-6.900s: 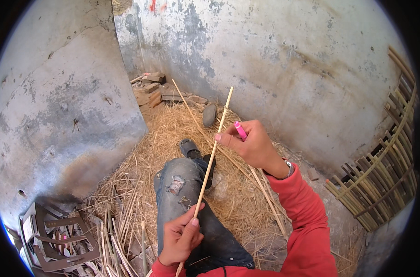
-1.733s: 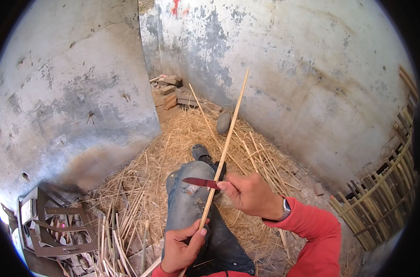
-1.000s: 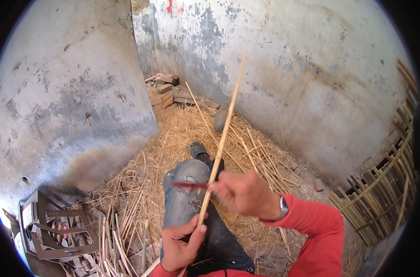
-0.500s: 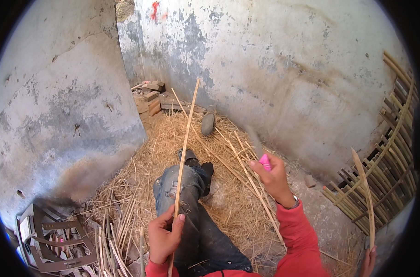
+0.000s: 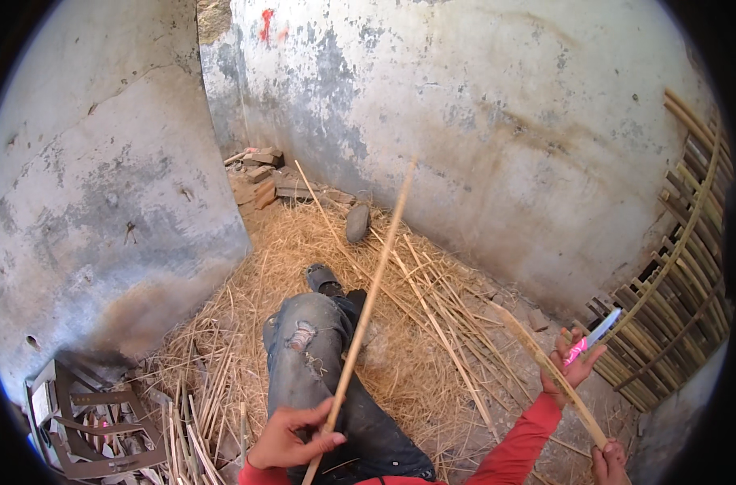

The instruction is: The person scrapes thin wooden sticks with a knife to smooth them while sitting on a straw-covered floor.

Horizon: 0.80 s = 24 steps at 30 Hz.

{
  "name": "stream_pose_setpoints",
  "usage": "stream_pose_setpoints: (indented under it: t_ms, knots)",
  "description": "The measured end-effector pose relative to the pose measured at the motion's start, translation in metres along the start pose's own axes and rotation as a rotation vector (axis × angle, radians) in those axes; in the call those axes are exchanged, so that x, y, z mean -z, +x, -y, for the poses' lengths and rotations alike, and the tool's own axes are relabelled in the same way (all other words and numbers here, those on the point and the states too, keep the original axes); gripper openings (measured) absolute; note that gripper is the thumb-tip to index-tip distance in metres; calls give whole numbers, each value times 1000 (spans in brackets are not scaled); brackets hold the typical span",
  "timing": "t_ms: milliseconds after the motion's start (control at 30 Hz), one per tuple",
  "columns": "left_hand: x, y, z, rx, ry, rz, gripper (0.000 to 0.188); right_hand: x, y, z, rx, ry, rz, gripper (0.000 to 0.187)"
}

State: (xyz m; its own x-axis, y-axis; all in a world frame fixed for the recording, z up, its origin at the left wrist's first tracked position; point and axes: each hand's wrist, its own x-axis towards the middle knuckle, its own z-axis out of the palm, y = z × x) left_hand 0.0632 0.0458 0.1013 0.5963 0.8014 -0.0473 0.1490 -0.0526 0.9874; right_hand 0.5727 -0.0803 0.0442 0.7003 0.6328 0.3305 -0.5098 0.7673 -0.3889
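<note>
A long, thin bamboo strip [image 5: 374, 295] is pinched between the thumb and fingers of my left hand [image 5: 297, 439]. It slants up and to the right across my leg. My right hand [image 5: 577, 378] is out at the right with a knife in it, the pink handle [image 5: 576, 350] in the palm and the pale blade [image 5: 604, 325] pointing up and right. A second, wider bamboo strip [image 5: 539, 352] crosses in front of this hand; whether the two touch I cannot tell. Another person's hand [image 5: 609, 464] grips its lower end.
Straw-like shavings [image 5: 259, 242] cover the floor around my leg. Loose bamboo strips [image 5: 442, 335] lie on the right, more at lower left beside a dark broken frame [image 5: 109, 465]. A rounded stone [image 5: 357, 222] and bricks [image 5: 261, 158] are ahead. A slatted bamboo panel [image 5: 667, 299] leans on the right wall.
My right hand has swung right and down with the knife, over to the other person's strip. That strip now tilts leftward. The strip in my left hand leans further right.
</note>
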Motion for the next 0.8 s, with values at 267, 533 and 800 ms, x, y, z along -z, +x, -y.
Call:
stream_pose_setpoints:
  t_ms: [267, 533, 800]
  knots:
    - [-16, -54, 79, 68, 328, 538, 32, -79, -9, 24, -708, -1069, 305, 60]
    - [3, -35, 20, 65, 463, 496, 51, -115, 3, 0, -857, -1202, 597, 46]
    - [12, 57, -28, -248, 153, 267, 72, -194, 89, -86, -343, -853, 369, 38]
